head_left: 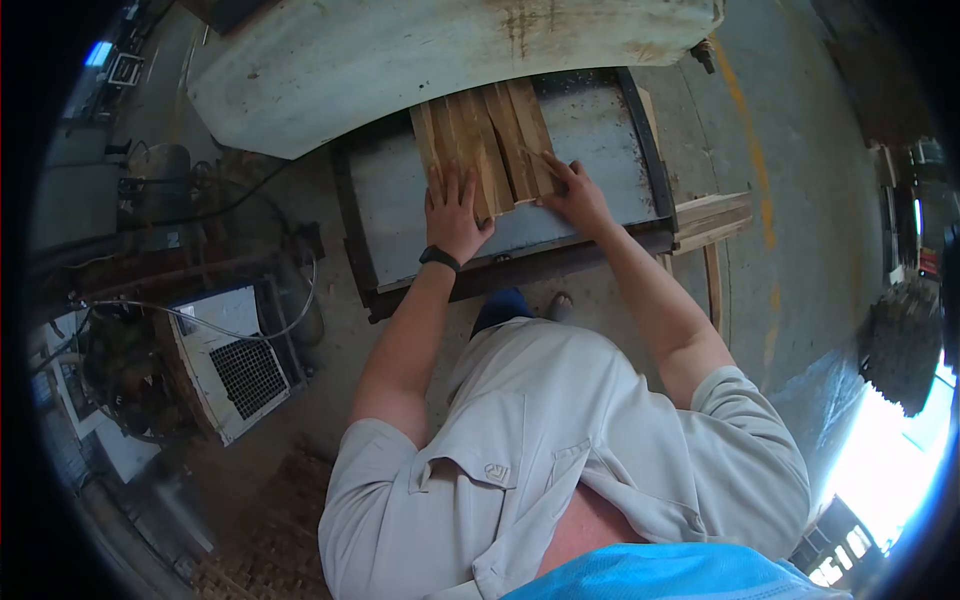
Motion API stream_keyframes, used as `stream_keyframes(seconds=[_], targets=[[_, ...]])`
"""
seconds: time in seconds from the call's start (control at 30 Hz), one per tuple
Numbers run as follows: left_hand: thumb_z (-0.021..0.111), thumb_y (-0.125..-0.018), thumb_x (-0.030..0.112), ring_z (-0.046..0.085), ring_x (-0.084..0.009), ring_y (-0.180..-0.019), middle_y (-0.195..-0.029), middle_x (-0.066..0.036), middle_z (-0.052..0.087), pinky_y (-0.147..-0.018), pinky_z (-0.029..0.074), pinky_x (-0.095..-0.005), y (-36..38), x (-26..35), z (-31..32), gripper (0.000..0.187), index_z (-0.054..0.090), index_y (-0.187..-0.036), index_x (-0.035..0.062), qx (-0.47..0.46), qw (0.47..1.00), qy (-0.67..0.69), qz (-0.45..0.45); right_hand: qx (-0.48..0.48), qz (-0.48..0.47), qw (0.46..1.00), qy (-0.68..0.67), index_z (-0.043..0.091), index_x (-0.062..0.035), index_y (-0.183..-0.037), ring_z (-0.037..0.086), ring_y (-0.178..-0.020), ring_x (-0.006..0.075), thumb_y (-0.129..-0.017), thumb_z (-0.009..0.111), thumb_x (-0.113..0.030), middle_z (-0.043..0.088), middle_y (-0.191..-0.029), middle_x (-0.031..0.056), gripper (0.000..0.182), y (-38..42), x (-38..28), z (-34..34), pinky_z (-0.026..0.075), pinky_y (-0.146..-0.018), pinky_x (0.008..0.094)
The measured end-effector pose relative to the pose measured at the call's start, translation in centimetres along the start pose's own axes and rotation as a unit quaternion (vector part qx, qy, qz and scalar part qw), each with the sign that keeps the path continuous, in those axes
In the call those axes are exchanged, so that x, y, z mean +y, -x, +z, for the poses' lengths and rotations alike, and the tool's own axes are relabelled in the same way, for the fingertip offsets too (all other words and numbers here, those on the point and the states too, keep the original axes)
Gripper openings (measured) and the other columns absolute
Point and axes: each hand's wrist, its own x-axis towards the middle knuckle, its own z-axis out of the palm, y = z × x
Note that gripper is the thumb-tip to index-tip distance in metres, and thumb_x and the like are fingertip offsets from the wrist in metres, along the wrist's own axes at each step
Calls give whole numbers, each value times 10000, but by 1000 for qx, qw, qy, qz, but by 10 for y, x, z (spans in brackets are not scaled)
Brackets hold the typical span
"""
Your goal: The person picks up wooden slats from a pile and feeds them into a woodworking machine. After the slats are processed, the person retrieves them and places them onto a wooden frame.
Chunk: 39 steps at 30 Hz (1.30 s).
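Several wooden strips lie side by side on a metal table, and their far ends run out of sight under a large pale machine housing. My left hand rests on the left strips near their close ends, fingers spread, with a dark band on the wrist. At the right edge of the strips is my right hand, its thumb and fingers apart and touching the wood. A narrow dark gap shows between two of the strips near the middle.
Stacked boards stick out at the table's right side. A dark rail runs along the table's near edge. On the left stand a white panel with a black grille and a looping hose. Wood pieces lie at the lower left.
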Motion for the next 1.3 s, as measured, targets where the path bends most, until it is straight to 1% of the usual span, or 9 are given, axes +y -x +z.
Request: stream_keyframes(seconds=[0.3,0.5,0.6,0.67,0.77,0.97,1.1,1.13,1.3], targets=[[770,-783,475,136,-463,-1529,-1671,-148,186,-1171,310,-599,-32,-13,-1,968,322,-1578,152,-2,1000,-24,-3,50,34,998,-27,422,-356,-1530,616,-1079,394,-777,842,-313,562,-1176,176,863,-28,-5,10,516,-925,470],[738,-826,505,128,-461,-1530,-1667,-149,188,-1182,285,-604,-55,-19,-2,944,298,-1589,164,-19,999,-40,-10,102,33,994,-12,429,-219,-1514,611,-1047,404,-860,767,-320,541,-1210,198,743,-42,1,16,522,-907,456],[720,-848,512,115,-456,-1533,-1669,-155,176,-1201,228,-617,-65,-19,-6,933,282,-1598,169,-32,998,-49,-23,192,-31,976,-93,460,-96,-1438,634,-931,340,-977,624,-277,580,-1137,173,522,-34,7,17,534,-824,417],[712,-855,506,104,-451,-1536,-1672,-159,162,-1211,192,-628,-67,-17,-4,931,272,-1604,173,-42,997,-54,-29,14,98,866,-491,493,-34,-1365,624,-850,209,-1055,474,-231,614,-1000,97,368,-11,0,4,520,-770,346],[681,-886,508,77,-448,-1540,-1667,-171,170,-1204,158,-647,-63,-3,6,885,289,-1597,158,-29,996,-11,-87,-36,99,804,-586,497,-47,-1351,635,-824,179,-1075,438,-229,644,-935,73,335,23,-24,-23,517,-747,315],[678,-969,347,556,-364,-1301,-1400,-213,574,-1056,463,-428,-19,62,-13,577,538,-1418,13,8,902,428,-52,-75,90,727,-677,478,-3,-1367,661,-882,225,-1057,469,-213,653,-1002,122,375,72,-23,-47,534,-744,341],[650,-1016,222,661,-189,-1075,-1166,-93,700,-944,513,-302,15,112,-23,358,630,-1302,8,-29,722,683,-109,-108,86,744,-654,516,-41,-1380,646,-889,202,-1066,491,-246,662,-1026,86,376,105,-29,-62,522,-766,334],[651,-1017,214,661,-149,-1035,-1128,-63,706,-915,522,-285,22,124,-38,326,647,-1275,15,-56,662,737,-124,-81,66,817,-567,540,-67,-1382,637,-887,194,-1040,544,-225,667,-1032,80,377,109,-26,-58,517,-768,332],[661,-1004,171,677,-146,-922,-1056,-47,712,-874,539,-291,57,162,-66,216,682,-1157,19,-3,623,772,-126,48,-121,971,-201,579,-127,-1400,608,-864,182,-914,704,-108,672,-1051,78,502,144,-38,-61,498,-780,315]])
